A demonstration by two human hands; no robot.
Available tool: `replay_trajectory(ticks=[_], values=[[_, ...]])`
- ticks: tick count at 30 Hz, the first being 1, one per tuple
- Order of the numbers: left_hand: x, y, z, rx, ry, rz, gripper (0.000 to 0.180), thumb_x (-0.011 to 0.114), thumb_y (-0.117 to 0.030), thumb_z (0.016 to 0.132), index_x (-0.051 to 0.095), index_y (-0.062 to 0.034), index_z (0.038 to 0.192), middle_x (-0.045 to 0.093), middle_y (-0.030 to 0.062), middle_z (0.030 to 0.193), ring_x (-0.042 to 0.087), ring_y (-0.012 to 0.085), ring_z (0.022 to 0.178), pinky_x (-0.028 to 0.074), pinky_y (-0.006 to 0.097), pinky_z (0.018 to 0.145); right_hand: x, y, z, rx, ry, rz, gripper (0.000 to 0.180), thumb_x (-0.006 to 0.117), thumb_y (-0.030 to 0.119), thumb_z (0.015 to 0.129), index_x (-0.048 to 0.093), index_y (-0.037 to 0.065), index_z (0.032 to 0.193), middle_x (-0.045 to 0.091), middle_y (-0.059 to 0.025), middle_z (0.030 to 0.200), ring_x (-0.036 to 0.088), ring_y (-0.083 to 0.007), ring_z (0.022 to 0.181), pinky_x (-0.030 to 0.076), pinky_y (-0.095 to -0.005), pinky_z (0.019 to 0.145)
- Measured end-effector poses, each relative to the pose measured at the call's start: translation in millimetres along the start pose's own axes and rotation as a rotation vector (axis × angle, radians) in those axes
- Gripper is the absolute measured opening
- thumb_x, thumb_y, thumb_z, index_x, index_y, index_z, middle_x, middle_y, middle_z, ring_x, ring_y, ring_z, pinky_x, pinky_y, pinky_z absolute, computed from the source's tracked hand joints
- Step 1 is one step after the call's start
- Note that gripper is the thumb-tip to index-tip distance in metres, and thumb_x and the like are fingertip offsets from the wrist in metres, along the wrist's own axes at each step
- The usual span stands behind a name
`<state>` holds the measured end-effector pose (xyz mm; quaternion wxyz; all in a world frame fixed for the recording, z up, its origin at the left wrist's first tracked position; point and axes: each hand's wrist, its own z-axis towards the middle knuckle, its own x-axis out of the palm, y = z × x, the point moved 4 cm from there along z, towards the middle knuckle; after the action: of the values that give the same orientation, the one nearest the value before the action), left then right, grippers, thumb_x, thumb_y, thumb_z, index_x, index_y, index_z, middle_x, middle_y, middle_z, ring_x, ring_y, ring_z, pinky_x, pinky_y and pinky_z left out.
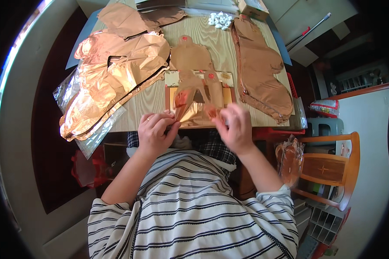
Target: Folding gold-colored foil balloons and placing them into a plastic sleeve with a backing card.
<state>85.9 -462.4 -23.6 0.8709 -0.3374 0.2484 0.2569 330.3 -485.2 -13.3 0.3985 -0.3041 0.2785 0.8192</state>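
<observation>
A flat copper-coloured foil balloon (192, 58) lies toward me at the middle of the table, with a red dot on its tab. Its near part is folded and shiny by the table's front edge. My left hand (156, 131) is closed at that part's left side, with thumb and fingers pinching the foil's edge. Curled and smeared by motion, my right hand (237, 125) is at the right side of the same foil. Whether its fingertips grip the foil cannot be made out. Under the foil sits a flat board or box (229, 79) with a brown edge.
Large copper foil balloons (134, 64) lie at the left over clear plastic, another foil balloon (259, 69) at the right. A pile of small white pieces (220, 20) and a cardboard box (253, 8) are at the back. A wooden chair (352, 159) stands at the right.
</observation>
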Motion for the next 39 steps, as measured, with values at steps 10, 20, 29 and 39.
replay_trajectory(ticks=[10,20,29,39], values=[[-10,-3,-16,0.045,0.070,-0.229,0.013,0.077,-0.005,0.078,0.067,-0.0070,0.085,0.073,0.0082,0.093,0.072,0.0249,0.090,0.051,0.037,0.081,11,47,-8,-0.110,0.162,-0.223,0.027,0.063,0.014,0.088,0.068,0.003,0.113,0.066,-0.0106,0.111,0.062,-0.0274,0.104,0.050,-0.0377,0.086],[-15,-50,11,0.278,-0.006,-0.174,0.046,0.080,-0.023,0.079,0.067,-0.0036,0.119,0.053,0.0228,0.139,0.049,0.0430,0.133,0.035,0.056,0.113,-42,18,9,0.821,-0.390,0.486,0.016,0.070,0.012,0.098,0.070,-0.001,0.089,0.072,-0.0044,0.083,0.063,-0.0127,0.067,0.050,-0.0258,0.063],[20,-48,10,0.495,0.290,-0.048,0.041,0.067,-0.014,0.082,0.068,-0.0039,0.122,0.064,0.0117,0.126,0.061,0.0309,0.120,0.047,0.049,0.106,33,43,-38,1.385,-0.517,1.637,0.018,0.061,0.022,0.103,0.062,0.007,0.113,0.069,-0.0053,0.108,0.070,-0.0164,0.094,0.061,-0.0337,0.080],[2,-28,10,0.535,0.336,-0.193,0.038,0.069,-0.011,0.082,0.069,0.0012,0.117,0.066,0.0161,0.118,0.064,0.0331,0.114,0.052,0.050,0.103,-25,18,-51,0.772,0.133,0.476,0.021,0.070,0.025,0.097,0.065,0.005,0.094,0.072,-0.0075,0.089,0.070,-0.0217,0.073,0.057,-0.0342,0.067]])
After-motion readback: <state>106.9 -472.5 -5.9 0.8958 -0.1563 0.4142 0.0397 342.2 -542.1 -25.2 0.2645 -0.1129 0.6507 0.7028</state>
